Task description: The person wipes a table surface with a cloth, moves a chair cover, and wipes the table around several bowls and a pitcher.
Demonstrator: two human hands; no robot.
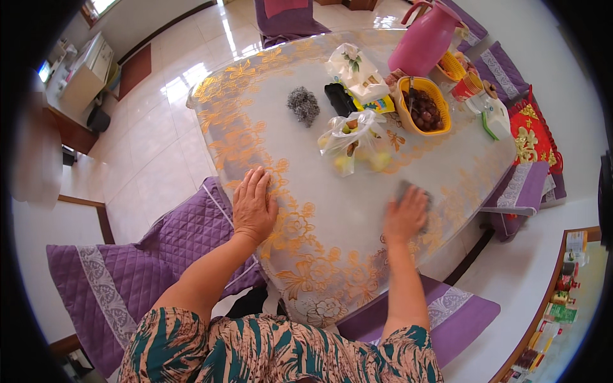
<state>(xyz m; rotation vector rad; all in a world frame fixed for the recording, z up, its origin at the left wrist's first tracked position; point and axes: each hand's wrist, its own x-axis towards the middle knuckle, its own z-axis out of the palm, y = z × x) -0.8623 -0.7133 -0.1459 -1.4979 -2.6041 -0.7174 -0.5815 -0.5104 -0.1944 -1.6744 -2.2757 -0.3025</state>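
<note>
My left hand (253,203) lies flat on the table's left edge, fingers stretched out and nothing in them. Under my right hand (407,216) is a dark grey cloth (404,189), pressed against the tabletop right of the middle; only its edges show past the fingers, and both are slightly blurred. A clear cover with a golden flower border lies over the table (338,217). Beyond my hands sits a thin plastic bag (355,144) with yellow-green fruit in it. A grey steel-wool scourer (303,106) rests to the left of the bag.
Behind the bag are a black item (340,99), a white tissue pack (357,73) and a yellow basket (440,127) of dark red fruit. A pink jug (424,41) stands at the far right. Purple-covered chairs (172,242) surround the table.
</note>
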